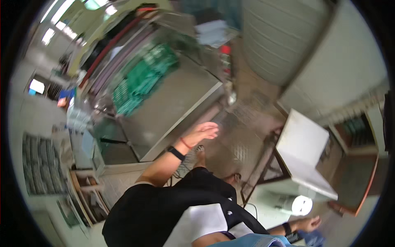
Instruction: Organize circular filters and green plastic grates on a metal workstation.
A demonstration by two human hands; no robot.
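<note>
My left hand (204, 131) hangs in the air over the floor, off the front edge of a metal-topped table (181, 88). Its fingers are loosely bent and a little apart, with nothing in them. Lower right, my right hand (307, 224) is held out from my side, beyond a round white thing (302, 205) that looks like a small fan or lamp. The fingers there are half curled, and no object shows in them. On the metal table lies a heap of green netted or plastic-wrapped pieces (144, 76), blurred. Neither hand touches anything that I can see.
Long rolls of material (109, 55) lie behind the green heap. A large pale ribbed tank (284, 37) stands at the far side. To the right are a white board (302, 138) on a dark frame and an orange-edged panel (356, 185). An open shelf unit (88, 189) stands at left.
</note>
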